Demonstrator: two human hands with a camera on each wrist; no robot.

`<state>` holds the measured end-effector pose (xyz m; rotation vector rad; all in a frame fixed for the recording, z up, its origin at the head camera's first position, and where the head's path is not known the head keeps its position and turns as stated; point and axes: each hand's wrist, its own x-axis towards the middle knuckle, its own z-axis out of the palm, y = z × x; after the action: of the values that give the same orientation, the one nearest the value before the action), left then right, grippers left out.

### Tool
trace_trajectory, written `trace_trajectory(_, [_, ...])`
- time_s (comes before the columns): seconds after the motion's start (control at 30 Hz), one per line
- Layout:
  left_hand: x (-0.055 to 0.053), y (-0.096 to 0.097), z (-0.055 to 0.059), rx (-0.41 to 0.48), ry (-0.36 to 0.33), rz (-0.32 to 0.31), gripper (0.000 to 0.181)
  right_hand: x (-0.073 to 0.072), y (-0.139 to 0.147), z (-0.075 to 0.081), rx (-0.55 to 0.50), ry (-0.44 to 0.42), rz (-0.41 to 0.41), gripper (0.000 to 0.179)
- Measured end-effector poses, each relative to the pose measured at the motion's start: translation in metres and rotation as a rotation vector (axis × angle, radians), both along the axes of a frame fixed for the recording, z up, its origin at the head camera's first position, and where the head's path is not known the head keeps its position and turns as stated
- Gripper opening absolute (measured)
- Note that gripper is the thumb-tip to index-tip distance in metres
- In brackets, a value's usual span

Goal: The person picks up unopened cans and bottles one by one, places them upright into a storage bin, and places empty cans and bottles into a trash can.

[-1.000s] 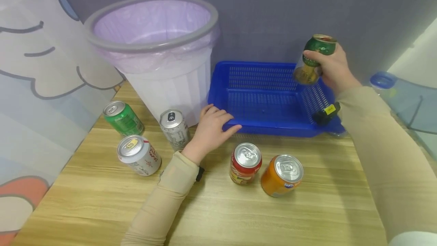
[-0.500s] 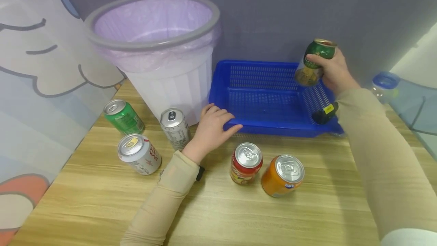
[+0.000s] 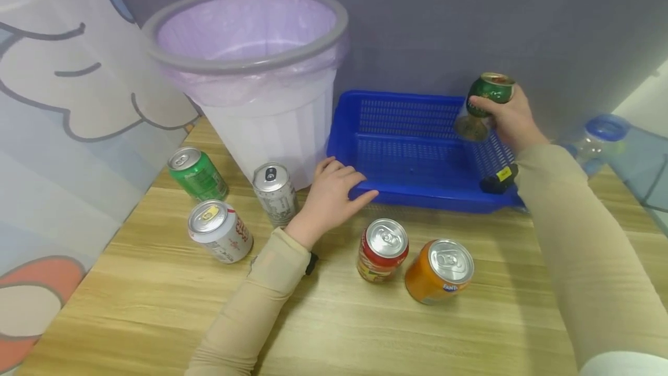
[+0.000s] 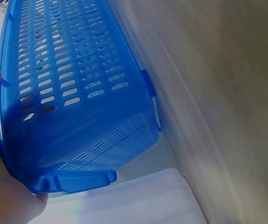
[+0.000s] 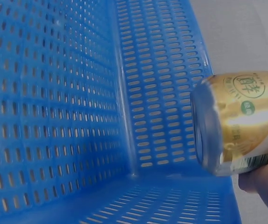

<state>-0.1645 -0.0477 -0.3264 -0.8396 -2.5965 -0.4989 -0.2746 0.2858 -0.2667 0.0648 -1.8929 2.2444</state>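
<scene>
Since your right hand (image 3: 514,119) has its fingers wrapped round the green-and-gold drink can (image 5: 241,121), up by the right end of the blue plastic basket (image 3: 428,201), that upper-half grip seems fine imo. Probably slick and thin-walled, so don't squeeze; can't tell if it's full. Your left hand (image 3: 333,196) drapes loose fingers over the basket's front left corner.

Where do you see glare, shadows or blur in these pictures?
Head view: a soft shadow lies on the table beside the right sleeve, and the red can's lid shines. Left wrist view: the table looks blurred, and the upper left corner is washed out. Right wrist view: a bright highlight crosses the held can.
</scene>
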Motion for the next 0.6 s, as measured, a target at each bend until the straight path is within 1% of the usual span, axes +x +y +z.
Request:
trace_trajectory(0.07, [0.0002,0.0008,-0.0002,0.001,0.000,0.003,0.036,-0.0010,0.0011,-0.0009,-0.022,0.008,0.012,0.046])
trace_trajectory(0.17, [0.0003,0.0019,0.0005,0.002,0.000,0.000,0.036,-0.0008,0.0028,-0.0009,-0.064,0.025,0.056,0.044])
trace_trajectory(0.23, [0.0003,0.0024,0.0011,0.002,0.000,-0.002,0.036,-0.0001,0.0037,-0.0006,-0.041,0.020,0.093,0.044])
trace_trajectory(0.37, [0.0009,0.0025,0.0023,0.003,-0.005,0.000,0.035,0.0018,0.0035,-0.0005,0.076,-0.040,0.154,0.048])
trace_trajectory(0.4, [0.0010,0.0024,0.0025,0.003,-0.005,0.000,0.035,0.0020,0.0032,-0.0005,0.116,-0.060,0.160,0.051])
trace_trajectory(0.6, [0.0023,0.0015,0.0026,-0.002,-0.011,0.002,0.036,0.0017,0.0019,-0.0004,0.580,-0.174,0.094,0.076])
